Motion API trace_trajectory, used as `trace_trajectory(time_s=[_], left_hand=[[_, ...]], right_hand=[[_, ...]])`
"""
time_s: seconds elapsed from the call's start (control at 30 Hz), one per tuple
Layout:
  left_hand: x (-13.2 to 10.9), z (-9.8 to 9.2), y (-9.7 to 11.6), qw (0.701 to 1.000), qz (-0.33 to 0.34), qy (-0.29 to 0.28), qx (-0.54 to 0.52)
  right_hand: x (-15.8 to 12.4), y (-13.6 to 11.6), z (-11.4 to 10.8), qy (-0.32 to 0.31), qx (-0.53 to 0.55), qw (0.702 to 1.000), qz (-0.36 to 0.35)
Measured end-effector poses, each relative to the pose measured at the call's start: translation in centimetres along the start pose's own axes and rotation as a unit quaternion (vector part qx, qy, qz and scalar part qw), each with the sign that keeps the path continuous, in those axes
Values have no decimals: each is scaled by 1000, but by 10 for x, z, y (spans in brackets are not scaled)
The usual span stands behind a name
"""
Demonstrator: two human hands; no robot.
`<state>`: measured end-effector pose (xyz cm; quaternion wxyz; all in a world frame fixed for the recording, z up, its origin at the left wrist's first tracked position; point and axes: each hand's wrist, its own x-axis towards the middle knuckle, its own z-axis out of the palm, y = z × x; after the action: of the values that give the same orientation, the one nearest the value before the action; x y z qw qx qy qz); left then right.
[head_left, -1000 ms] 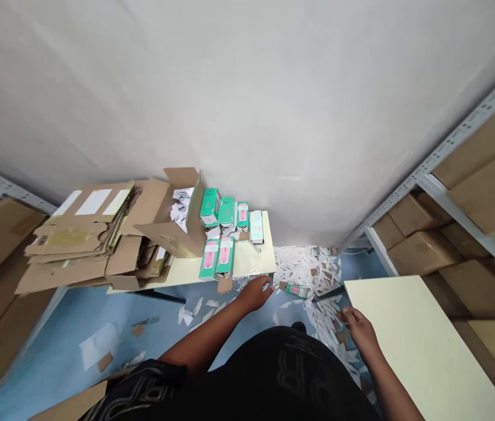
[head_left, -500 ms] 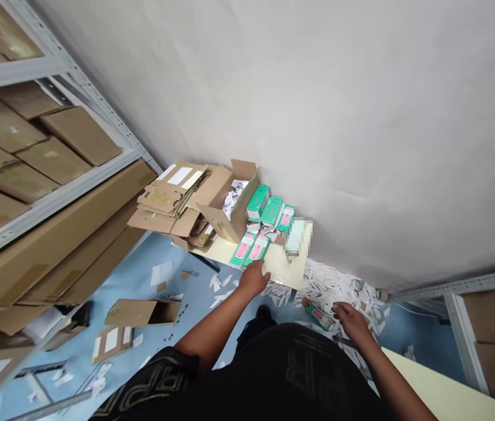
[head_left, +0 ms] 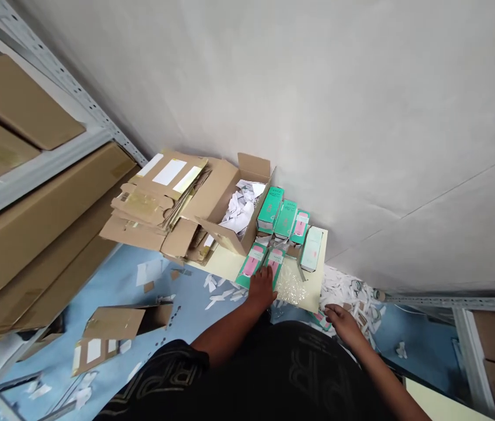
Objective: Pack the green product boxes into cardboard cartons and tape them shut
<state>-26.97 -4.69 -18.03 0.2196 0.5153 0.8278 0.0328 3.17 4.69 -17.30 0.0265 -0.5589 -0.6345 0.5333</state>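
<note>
My left hand (head_left: 262,289) reaches over the table's front edge, its fingers lying on the near end of a green and pink box (head_left: 277,257). A matching green and pink box (head_left: 253,262) lies just left of it. My right hand (head_left: 342,321) hangs low at the table's right corner, fingers loosely bent and apart, nothing visible in them. Beneath its fingertips, another green box (head_left: 321,319) shows partly on the paper-strewn floor. Behind my left hand stand several green boxes (head_left: 270,209). A pale box (head_left: 312,249) sits at the table's right side.
An open carton (head_left: 225,238) holding crumpled paper (head_left: 243,206) stands beside stacked flattened cardboard (head_left: 159,190). Clear plastic wrap (head_left: 291,286) lies on the table (head_left: 317,286). Loaded shelving (head_left: 93,140) rises on the left. Paper shreds (head_left: 365,310) and an open carton (head_left: 113,323) litter the floor.
My left hand has moved forward and right onto the near end of the green and pink box. My right hand has shifted slightly, staying low. The camera view has come closer to the table.
</note>
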Motion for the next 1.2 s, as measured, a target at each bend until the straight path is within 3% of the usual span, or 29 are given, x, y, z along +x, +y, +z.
trace_trajectory(time_s=[0.17,0.27,0.4,0.5,0.6,0.7,0.8,0.9,1.07,1.13,1.2], left_hand=[[7,-19,-6,998,4,-22,-52],[13,-45,-15,986,-19,-11,-164],[18,-88,-34,953,-57,-49,-294],[16,-121,-41,932,-49,-94,-347],[12,-152,-35,921,-3,-140,-364],[12,-179,-20,921,59,-161,-349],[15,-201,0,921,144,-155,-328],[18,-212,22,874,225,-187,-388],[16,-197,74,782,230,-271,-513],[12,-182,102,770,245,-288,-513],[3,-168,134,780,272,-291,-483]], right_hand=[[11,-25,13,-26,-20,999,-11],[19,-33,13,-37,-19,999,-9],[28,-57,17,-29,-75,996,-34],[27,-92,25,38,-167,970,-172],[22,-135,35,95,-245,903,-339],[17,-167,39,87,-279,868,-402],[11,-176,34,82,-254,879,-394],[-4,-166,20,110,-217,901,-360],[-49,-132,-2,199,-112,937,-266],[-69,-114,-7,238,-78,941,-227],[-89,-93,-13,281,-65,938,-192]])
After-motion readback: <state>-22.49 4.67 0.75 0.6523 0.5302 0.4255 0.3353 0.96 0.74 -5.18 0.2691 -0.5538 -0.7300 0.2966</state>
